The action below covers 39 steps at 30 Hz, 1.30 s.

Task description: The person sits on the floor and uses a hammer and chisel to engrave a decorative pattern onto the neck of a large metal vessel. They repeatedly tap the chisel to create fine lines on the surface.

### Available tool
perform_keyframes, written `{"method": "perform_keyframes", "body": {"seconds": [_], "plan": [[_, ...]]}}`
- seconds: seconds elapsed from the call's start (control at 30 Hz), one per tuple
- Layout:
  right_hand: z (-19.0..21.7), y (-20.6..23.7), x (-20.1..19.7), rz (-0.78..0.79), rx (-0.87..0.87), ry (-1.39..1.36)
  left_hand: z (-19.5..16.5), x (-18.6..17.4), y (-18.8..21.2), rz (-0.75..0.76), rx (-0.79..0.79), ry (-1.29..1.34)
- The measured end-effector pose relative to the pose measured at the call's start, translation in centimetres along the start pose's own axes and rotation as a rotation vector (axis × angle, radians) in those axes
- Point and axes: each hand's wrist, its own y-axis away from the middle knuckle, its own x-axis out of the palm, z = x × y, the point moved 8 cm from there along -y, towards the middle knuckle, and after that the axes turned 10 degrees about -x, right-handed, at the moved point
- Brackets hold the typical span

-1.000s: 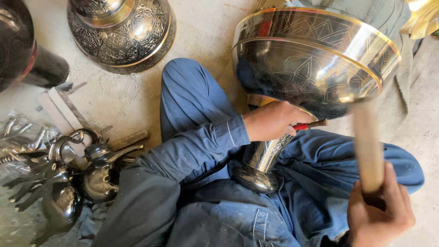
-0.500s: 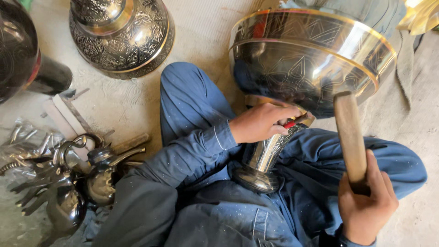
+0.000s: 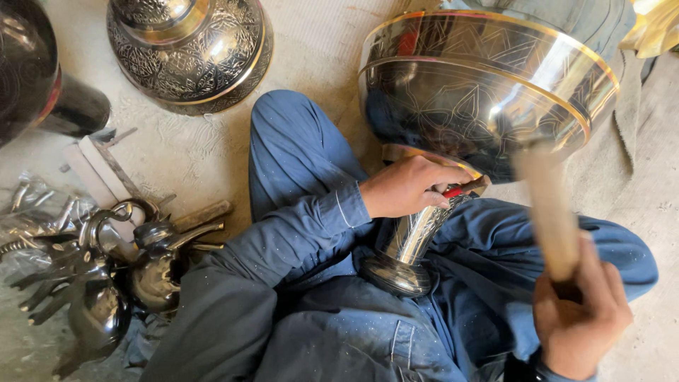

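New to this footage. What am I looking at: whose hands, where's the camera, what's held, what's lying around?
There is no machine here: a person sits on the floor, and a camera on their head looks down at their own hands and blue-trousered legs.

The left hand grips a slim red-handled tool against the neck of a large engraved metal goblet, whose foot rests in the lap. The right hand holds a wooden mallet, blurred by motion.

On the floor to the left stand an engraved metal vase and a dark vessel. Nearer lie small shiny metal teapots and loose metal parts on clear plastic.
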Motion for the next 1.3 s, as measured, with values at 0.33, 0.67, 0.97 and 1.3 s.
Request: {"method": "perform_keyframes", "body": {"seconds": [0.33,0.67,0.97,1.3], "plan": [[0.4,-2.6,0.5,0.112,-0.002,-0.005,0.8,-0.7,1.0,-0.158,0.026,0.047],[5.9,-9.1,0.9,0.389,-0.479,0.317,2.9,-0.7,3.7,-0.337,-0.094,0.315],[11.1,-11.9,1.1,0.388,-0.722,0.545,5.0,0.7,5.7,-0.522,-0.098,0.542],[10.3,-11.0,0.9,0.336,-0.63,0.433,5.0,0.9,5.5,-0.522,-0.127,0.537]]}}
